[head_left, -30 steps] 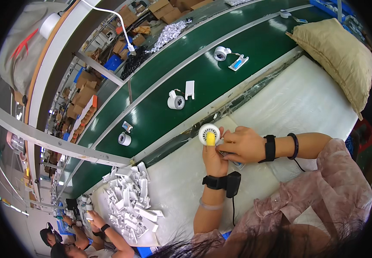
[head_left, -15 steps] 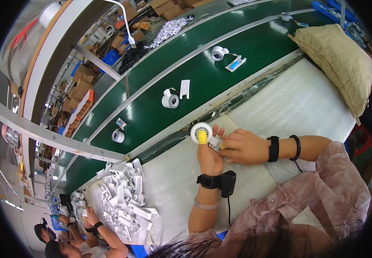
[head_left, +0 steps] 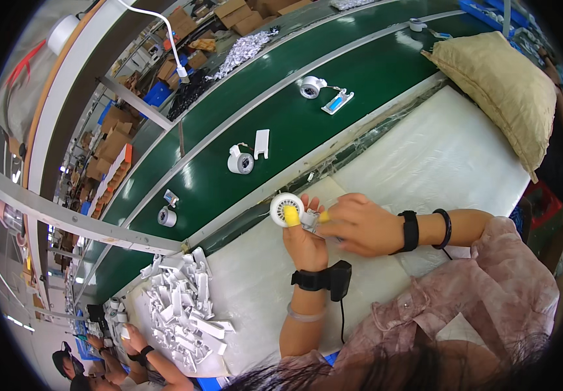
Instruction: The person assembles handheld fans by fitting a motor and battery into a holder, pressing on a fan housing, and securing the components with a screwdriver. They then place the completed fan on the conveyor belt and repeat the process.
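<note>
My left hand (head_left: 305,246) is closed round a small white fan (head_left: 281,203) with a round slotted grille. Its thumb wears a yellow finger cover and presses on the grille. The fan's short white handle part (head_left: 309,220) points right, toward my right hand (head_left: 364,227). That hand is bent over the handle end, fingers curled together, with yellow showing at a fingertip. Whatever sits between those fingers is hidden and slightly blurred. Both hands are above the plastic-covered table (head_left: 385,287).
A heap of white plastic shells (head_left: 180,306) lies left. Beyond the table edge, a green conveyor belt (head_left: 197,202) carries several similar units, one beside a shell with a blue cell (head_left: 337,103). A tan sack (head_left: 496,91) lies far right. A co-worker's hands (head_left: 133,339) show lower left.
The whole view has shifted a little, so most things sit further left. My right fingers have moved slightly up along the handle end. My left hand keeps its hold on the fan.
</note>
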The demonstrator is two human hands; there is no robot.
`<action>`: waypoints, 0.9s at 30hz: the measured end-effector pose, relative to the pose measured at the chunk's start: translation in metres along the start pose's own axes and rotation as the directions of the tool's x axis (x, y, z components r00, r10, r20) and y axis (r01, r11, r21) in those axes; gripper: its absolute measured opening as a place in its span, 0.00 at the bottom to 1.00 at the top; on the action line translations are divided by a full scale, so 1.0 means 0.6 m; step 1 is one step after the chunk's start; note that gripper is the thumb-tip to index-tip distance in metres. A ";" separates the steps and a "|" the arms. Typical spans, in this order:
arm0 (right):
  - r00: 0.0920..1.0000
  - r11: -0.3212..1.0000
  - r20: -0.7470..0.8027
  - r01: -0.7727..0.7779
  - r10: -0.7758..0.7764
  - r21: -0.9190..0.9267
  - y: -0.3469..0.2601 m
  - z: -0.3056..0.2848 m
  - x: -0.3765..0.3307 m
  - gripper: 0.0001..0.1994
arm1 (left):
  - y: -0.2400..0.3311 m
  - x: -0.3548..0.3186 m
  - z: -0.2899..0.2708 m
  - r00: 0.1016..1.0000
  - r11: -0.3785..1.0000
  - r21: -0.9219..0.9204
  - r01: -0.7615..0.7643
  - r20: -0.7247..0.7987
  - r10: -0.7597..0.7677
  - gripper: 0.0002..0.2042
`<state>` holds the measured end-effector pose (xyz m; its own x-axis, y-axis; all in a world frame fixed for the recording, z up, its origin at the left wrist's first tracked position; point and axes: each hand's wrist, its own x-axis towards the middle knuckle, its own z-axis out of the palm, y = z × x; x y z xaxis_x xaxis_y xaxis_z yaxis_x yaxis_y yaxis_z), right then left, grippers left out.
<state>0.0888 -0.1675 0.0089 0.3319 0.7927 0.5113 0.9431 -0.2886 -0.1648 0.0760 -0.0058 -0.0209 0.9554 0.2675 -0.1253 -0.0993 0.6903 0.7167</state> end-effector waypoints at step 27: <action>0.945 0.957 -0.229 -0.267 0.236 -0.115 -0.033 0.059 0.039 0.19 | -0.012 0.001 0.004 0.979 0.972 0.145 -0.184 -0.056 0.194 0.16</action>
<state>0.0783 -0.1239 -0.0058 0.5320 0.5579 0.6369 0.8120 -0.5494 -0.1970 0.0778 -0.0123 -0.0245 0.9009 0.4335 -0.0219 -0.2323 0.5242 0.8193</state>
